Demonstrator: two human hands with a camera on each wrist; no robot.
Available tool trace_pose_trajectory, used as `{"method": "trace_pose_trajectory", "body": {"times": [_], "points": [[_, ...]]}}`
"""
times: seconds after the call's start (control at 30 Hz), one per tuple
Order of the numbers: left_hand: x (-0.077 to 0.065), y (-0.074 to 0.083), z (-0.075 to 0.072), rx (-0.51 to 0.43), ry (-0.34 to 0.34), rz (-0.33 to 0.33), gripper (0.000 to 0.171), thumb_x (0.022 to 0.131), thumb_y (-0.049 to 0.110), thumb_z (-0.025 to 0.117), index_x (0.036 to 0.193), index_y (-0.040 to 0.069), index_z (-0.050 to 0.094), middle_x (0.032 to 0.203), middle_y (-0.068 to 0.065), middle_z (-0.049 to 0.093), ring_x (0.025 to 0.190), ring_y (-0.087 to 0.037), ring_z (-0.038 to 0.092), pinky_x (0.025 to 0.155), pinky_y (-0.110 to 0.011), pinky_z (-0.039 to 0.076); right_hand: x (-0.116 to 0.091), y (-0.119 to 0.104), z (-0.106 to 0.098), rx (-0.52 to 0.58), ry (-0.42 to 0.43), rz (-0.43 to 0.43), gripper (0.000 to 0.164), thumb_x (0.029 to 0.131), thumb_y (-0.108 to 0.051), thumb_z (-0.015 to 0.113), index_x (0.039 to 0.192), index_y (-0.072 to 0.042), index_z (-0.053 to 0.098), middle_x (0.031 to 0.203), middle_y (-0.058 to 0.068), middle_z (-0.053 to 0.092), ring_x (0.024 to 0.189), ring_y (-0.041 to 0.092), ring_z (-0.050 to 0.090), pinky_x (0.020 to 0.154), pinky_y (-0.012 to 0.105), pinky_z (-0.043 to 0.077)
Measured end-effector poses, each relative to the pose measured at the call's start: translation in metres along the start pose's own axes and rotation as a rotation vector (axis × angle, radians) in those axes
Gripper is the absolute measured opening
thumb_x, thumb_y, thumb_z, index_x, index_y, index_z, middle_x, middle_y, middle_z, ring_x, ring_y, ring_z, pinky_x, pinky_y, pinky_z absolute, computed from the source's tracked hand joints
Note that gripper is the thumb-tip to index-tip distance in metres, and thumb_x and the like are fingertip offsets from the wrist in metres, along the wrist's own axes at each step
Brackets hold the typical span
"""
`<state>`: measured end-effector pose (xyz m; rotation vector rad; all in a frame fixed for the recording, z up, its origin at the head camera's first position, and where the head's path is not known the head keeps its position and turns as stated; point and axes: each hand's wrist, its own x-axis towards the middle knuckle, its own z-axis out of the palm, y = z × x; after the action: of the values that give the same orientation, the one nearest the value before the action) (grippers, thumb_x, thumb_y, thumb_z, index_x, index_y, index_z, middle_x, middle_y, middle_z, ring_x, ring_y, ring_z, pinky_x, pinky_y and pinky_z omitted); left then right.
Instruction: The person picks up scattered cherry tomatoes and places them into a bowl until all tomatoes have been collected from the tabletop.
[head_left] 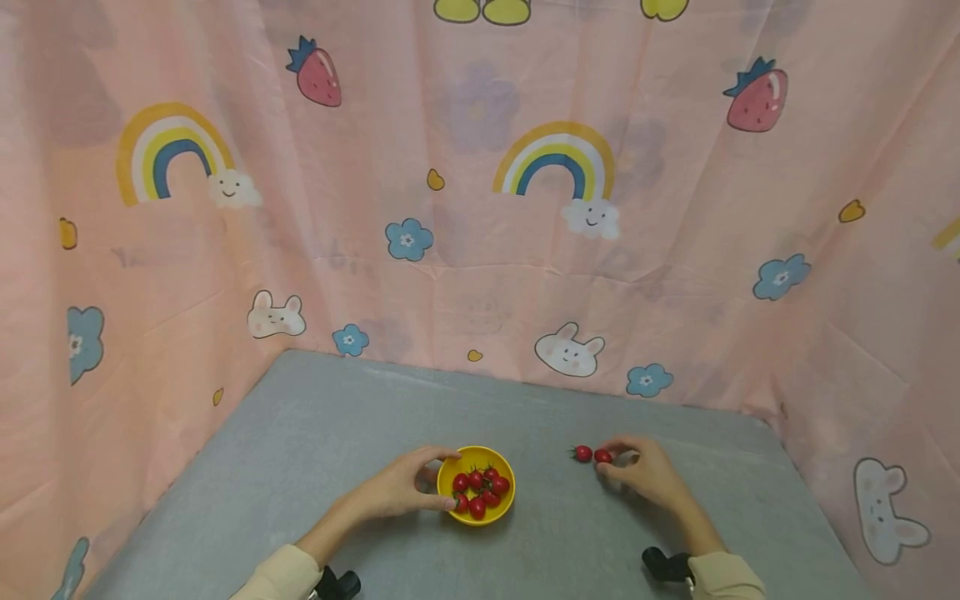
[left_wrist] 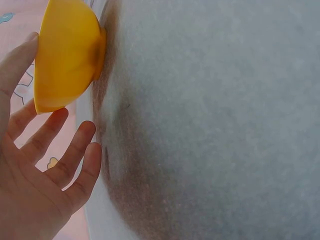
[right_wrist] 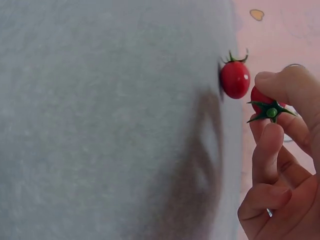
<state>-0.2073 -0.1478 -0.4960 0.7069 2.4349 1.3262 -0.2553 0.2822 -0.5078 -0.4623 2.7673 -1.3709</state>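
Observation:
My left hand (head_left: 405, 485) holds a yellow bowl (head_left: 486, 521) by its side, thumb and fingers spread along the rim. In the left wrist view the bowl (left_wrist: 67, 55) shows its outer wall and foot, with fingertips right at the rim. Several red cherry tomatoes (head_left: 477, 507) with green stems lie inside it. To the right, my right hand (head_left: 647, 475) pinches one cherry tomato (right_wrist: 260, 98) between thumb and fingers, its green calyx facing the wrist camera. Just left of those fingertips, another cherry tomato (head_left: 582, 453) rests on the table.
A grey table top (head_left: 360, 408) lies under both hands. Behind it and along both sides hangs a pink curtain (head_left: 450, 292) printed with rainbows, rabbits, flowers and strawberries. Black wrist mounts (head_left: 666, 567) sit at both cuffs.

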Motion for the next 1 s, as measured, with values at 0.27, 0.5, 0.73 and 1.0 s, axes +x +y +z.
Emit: {"method": "trace_pose_trajectory", "body": {"times": [0.27, 0.5, 0.73, 1.0], "points": [[-0.001, 0.001, -0.001, 0.012, 0.001, 0.006, 0.063, 0.089, 0.034, 0.081, 0.143, 0.015, 0.055, 0.143, -0.005, 0.052, 0.112, -0.025, 0.061, 0.089, -0.039, 0.054, 0.002, -0.012, -0.004, -0.005, -0.018, 0.022, 0.03, 0.085, -0.021, 0.085, 0.11, -0.007, 0.073, 0.102, 0.006, 0.068, 0.057, 0.014, 0.051, 0.049, 0.027, 0.041], [0.0, 0.0, 0.0, 0.017, 0.003, -0.006, 0.064, 0.089, 0.035, 0.082, 0.143, 0.016, 0.055, 0.143, -0.004, 0.053, 0.112, -0.024, 0.061, 0.09, -0.04, 0.053, 0.006, -0.025, -0.003, 0.013, -0.054, -0.002, 0.03, 0.086, -0.021, 0.084, 0.109, -0.007, 0.073, 0.1, 0.007, 0.067, 0.055, 0.013, 0.046, 0.048, 0.026, 0.037], [0.0, -0.001, 0.0, 0.014, 0.004, -0.003, 0.064, 0.088, 0.035, 0.082, 0.143, 0.016, 0.055, 0.143, -0.004, 0.053, 0.112, -0.024, 0.061, 0.091, -0.041, 0.053, 0.01, -0.035, 0.005, 0.027, -0.079, -0.058, 0.025, 0.087, -0.018, 0.083, 0.107, -0.007, 0.074, 0.098, 0.007, 0.067, 0.056, 0.012, 0.048, 0.048, 0.025, 0.039], [0.0, -0.001, 0.0, 0.002, -0.002, -0.003, 0.064, 0.089, 0.034, 0.082, 0.144, 0.016, 0.055, 0.143, -0.004, 0.052, 0.112, -0.023, 0.061, 0.091, -0.04, 0.052, 0.019, -0.046, 0.019, 0.012, -0.095, -0.075, 0.022, 0.087, -0.012, 0.082, 0.107, -0.009, 0.074, 0.097, 0.005, 0.067, 0.06, 0.017, 0.052, 0.051, 0.026, 0.043]]}}
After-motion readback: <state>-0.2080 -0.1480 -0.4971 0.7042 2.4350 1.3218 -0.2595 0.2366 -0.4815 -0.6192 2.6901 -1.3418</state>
